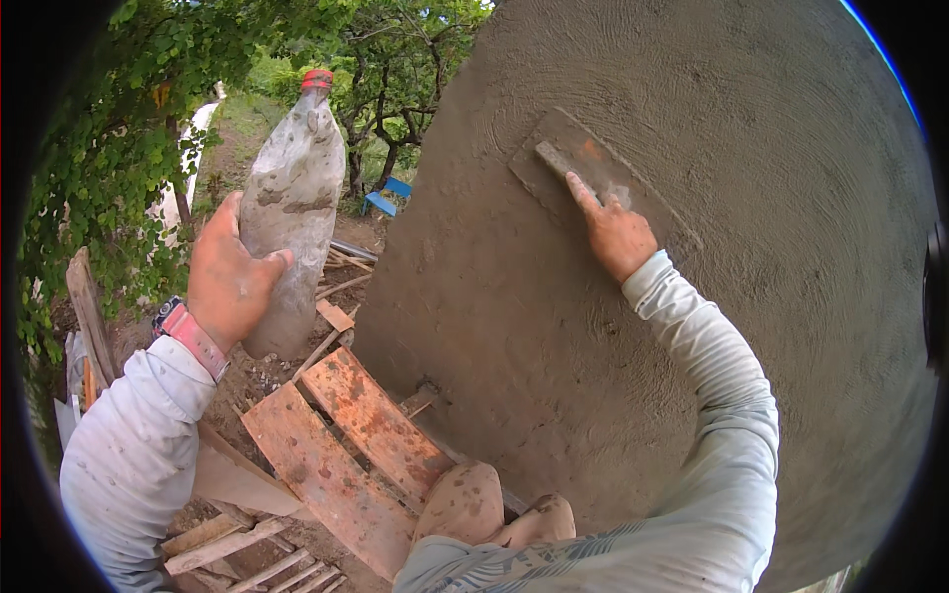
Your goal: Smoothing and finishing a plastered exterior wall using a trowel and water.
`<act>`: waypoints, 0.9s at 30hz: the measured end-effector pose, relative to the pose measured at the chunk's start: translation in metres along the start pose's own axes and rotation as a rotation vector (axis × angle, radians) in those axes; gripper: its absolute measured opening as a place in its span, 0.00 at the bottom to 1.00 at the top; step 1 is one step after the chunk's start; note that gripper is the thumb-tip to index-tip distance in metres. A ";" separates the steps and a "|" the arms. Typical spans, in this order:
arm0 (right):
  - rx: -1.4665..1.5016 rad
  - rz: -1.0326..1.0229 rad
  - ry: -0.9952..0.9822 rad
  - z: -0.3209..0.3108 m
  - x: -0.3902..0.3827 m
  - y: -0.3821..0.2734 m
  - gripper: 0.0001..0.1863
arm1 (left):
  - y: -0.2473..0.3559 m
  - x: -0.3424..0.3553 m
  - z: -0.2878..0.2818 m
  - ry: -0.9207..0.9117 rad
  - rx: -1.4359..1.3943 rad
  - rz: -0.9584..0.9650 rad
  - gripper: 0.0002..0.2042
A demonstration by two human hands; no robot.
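Observation:
My left hand grips a cloudy plastic bottle with a red cap, smeared with mud-like spots and held upright on the left, in front of the trees. My right hand is closed round the handle of a flat rectangular trowel, whose plate lies against the grey plastered wall. The wall fills the right side of the view and bears curved swirl marks around the trowel.
Below are stained wooden scaffold planks at my knees, with loose boards on the dirt ground beneath. A weathered post, leafy trees and a blue object are beyond.

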State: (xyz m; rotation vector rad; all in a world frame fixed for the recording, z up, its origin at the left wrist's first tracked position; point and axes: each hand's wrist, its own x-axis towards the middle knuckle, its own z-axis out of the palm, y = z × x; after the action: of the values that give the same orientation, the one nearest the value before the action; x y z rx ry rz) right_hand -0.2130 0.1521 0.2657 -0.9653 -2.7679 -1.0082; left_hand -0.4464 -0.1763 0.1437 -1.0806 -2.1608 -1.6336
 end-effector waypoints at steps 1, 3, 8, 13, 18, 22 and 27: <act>-0.006 0.044 0.046 -0.017 0.002 0.011 0.37 | 0.003 0.001 0.001 -0.014 0.027 0.029 0.27; 0.035 0.090 0.198 -0.042 0.029 0.024 0.35 | 0.011 0.000 0.000 -0.050 -0.042 -0.033 0.26; 0.243 0.070 0.407 -0.067 0.126 0.003 0.32 | 0.013 0.003 0.001 -0.101 -0.092 -0.061 0.25; 0.278 0.036 0.273 0.034 0.198 -0.043 0.30 | 0.012 0.008 0.005 -0.089 -0.072 0.005 0.25; 0.206 -0.105 -0.042 0.043 0.036 -0.057 0.32 | 0.001 0.000 0.000 -0.073 -0.077 0.002 0.26; 0.047 -0.037 -0.048 0.011 -0.007 0.004 0.34 | 0.013 0.001 0.009 -0.075 -0.111 0.025 0.27; -0.009 0.054 0.311 -0.077 0.061 0.050 0.33 | 0.009 -0.001 0.002 -0.094 -0.168 -0.010 0.27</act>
State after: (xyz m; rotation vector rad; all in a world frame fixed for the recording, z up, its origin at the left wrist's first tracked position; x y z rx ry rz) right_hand -0.2465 0.1696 0.3695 -0.8004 -2.4725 -1.0618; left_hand -0.4391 -0.1738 0.1485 -1.2175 -2.1196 -1.8308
